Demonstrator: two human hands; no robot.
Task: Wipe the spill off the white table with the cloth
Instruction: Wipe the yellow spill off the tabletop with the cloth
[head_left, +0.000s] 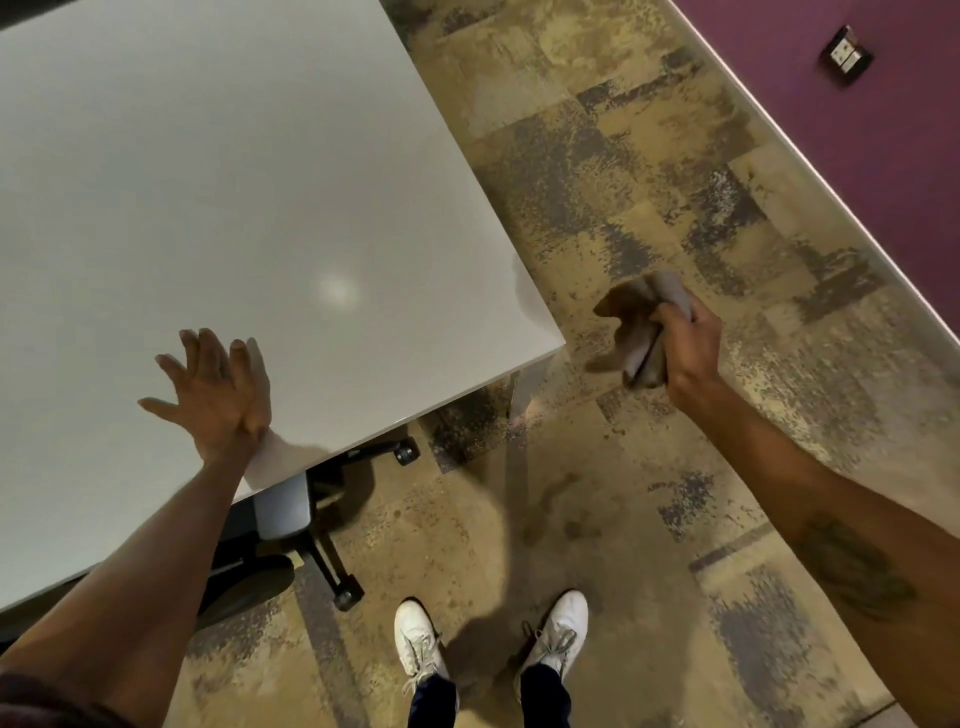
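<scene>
The white table (208, 182) fills the upper left, its corner pointing to the right. My left hand (218, 395) lies flat on the tabletop near the front edge, fingers spread, holding nothing. My right hand (688, 345) is off the table, over the carpet to the right of the corner, closed around a crumpled grey-brown cloth (641, 327). A faint wet-looking smear (524, 291) shows at the table's right edge near the corner; a pale round light spot (336, 291) sits on the top left of it.
A wheeled office chair (311, 519) is tucked under the table's front edge. Patterned carpet (597, 156) covers the floor. A purple wall (857, 130) with a socket plate (847, 54) runs along the right. My white shoes (488, 644) stand below.
</scene>
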